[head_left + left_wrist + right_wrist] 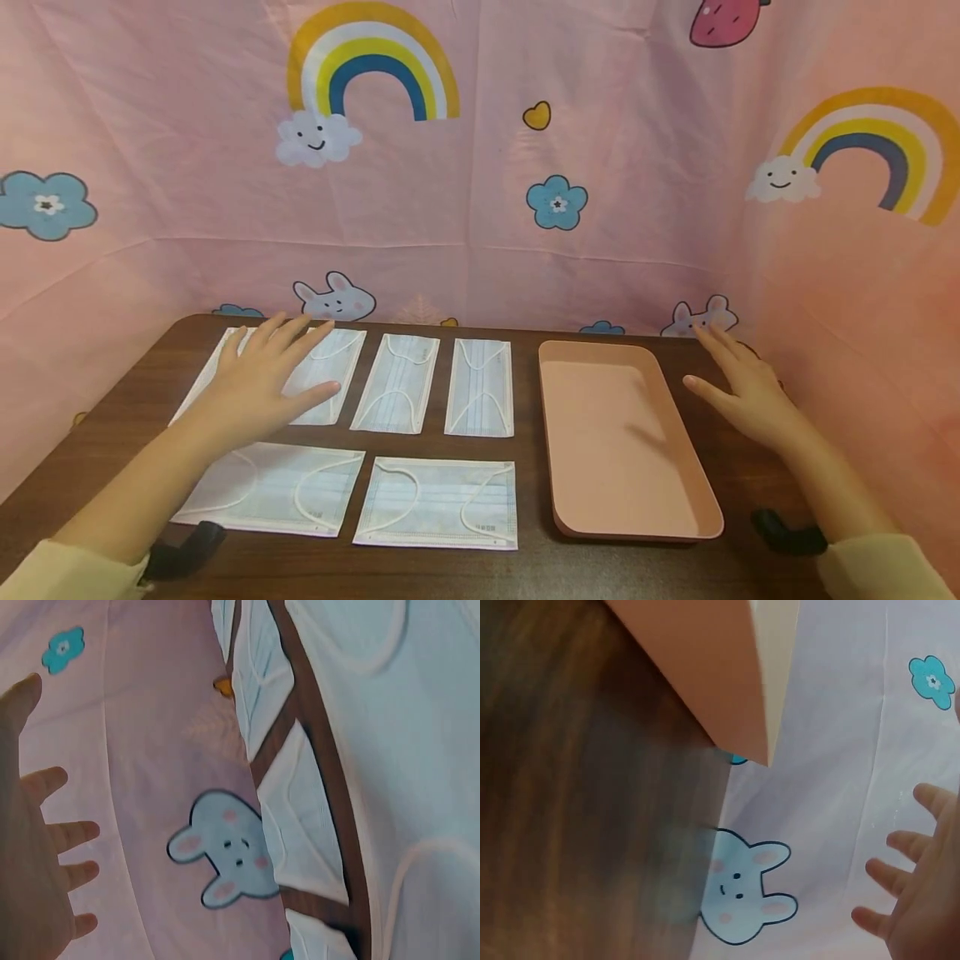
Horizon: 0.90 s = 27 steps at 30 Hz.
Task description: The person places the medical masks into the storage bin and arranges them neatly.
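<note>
Several pale blue masks with white ear loops lie flat on the brown table. In the back row are an upright mask (480, 387), another (396, 383) and a partly covered one (330, 375); the front row has two sideways masks (435, 502) (281, 487). My left hand (258, 383) hovers over the back-left masks with its fingers spread, holding nothing; it also shows in the left wrist view (37, 847). Right of the tray (622, 442), my right hand (750, 396) is raised with fingers spread and empty, seen too in the right wrist view (922, 877).
The shallow pink tray stands on the right part of the brown table (450, 575), with nothing in it. A pink cloth (637, 217) printed with rainbows, flowers and rabbits hangs behind the table and along both sides.
</note>
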Each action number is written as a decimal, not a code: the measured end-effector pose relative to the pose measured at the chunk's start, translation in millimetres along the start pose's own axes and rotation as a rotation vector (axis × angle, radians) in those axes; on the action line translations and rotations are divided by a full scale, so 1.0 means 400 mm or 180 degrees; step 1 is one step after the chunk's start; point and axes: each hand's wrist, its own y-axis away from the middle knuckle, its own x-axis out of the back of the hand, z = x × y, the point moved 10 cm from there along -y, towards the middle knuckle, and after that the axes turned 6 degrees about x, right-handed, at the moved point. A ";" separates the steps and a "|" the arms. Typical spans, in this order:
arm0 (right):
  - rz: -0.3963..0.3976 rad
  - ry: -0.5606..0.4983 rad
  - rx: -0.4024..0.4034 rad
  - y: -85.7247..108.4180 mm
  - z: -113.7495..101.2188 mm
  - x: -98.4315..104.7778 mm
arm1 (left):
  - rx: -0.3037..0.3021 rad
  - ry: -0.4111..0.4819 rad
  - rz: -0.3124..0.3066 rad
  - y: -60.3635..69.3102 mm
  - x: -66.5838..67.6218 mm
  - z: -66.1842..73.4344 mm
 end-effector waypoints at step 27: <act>0.0089 -0.0855 -0.0088 0.113 0.051 -0.097 | -0.0734 0.1190 -0.0404 0.062 -0.132 0.213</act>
